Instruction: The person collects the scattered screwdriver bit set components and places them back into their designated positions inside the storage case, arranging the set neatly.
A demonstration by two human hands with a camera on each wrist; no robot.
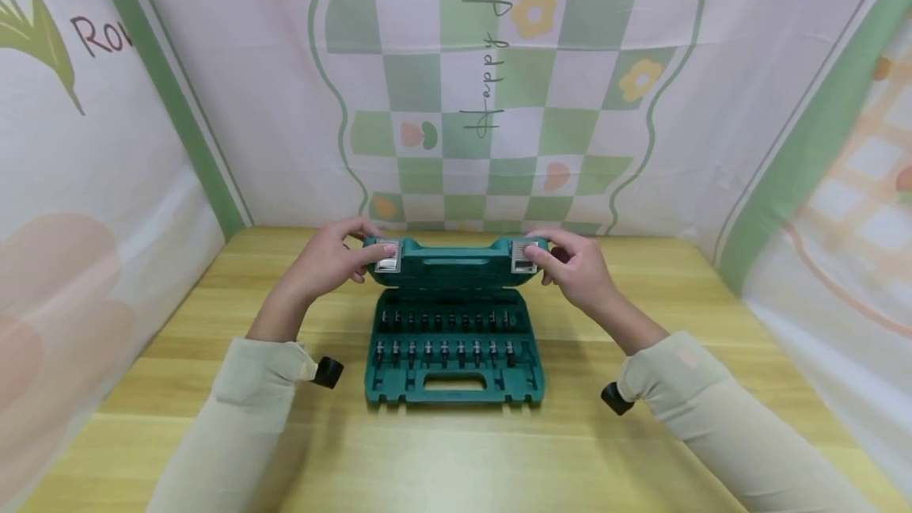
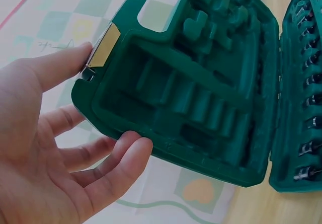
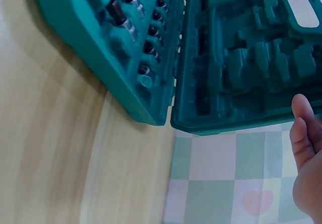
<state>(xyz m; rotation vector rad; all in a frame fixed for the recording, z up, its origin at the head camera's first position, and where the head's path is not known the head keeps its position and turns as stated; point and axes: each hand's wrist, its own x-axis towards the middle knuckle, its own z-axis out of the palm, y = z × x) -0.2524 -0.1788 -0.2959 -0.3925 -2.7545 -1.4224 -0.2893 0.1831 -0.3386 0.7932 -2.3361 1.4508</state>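
Observation:
A green plastic tool case stands unfolded on the table, its base (image 1: 456, 396) flat and its lid (image 1: 456, 266) raised on the hinge at the far side. Two rows of small metal bits (image 1: 444, 351) with dark ends sit in the base. My left hand (image 1: 333, 256) grips the lid's left corner, thumb on the metal latch (image 1: 389, 258) and fingers around the edge. At the opposite corner my right hand (image 1: 579, 269) holds the lid the same way, thumb at the other latch (image 1: 523, 256). Moulded recesses (image 2: 201, 103) without bits show inside the lid in the left wrist view.
The case rests on a wood-grain table (image 1: 456, 457). Behind it hangs a cloth (image 1: 470, 77) with green checks and flowers, and printed cloth panels (image 1: 107, 260) rise at both sides. A black device (image 1: 328, 372) is attached at each sleeve cuff.

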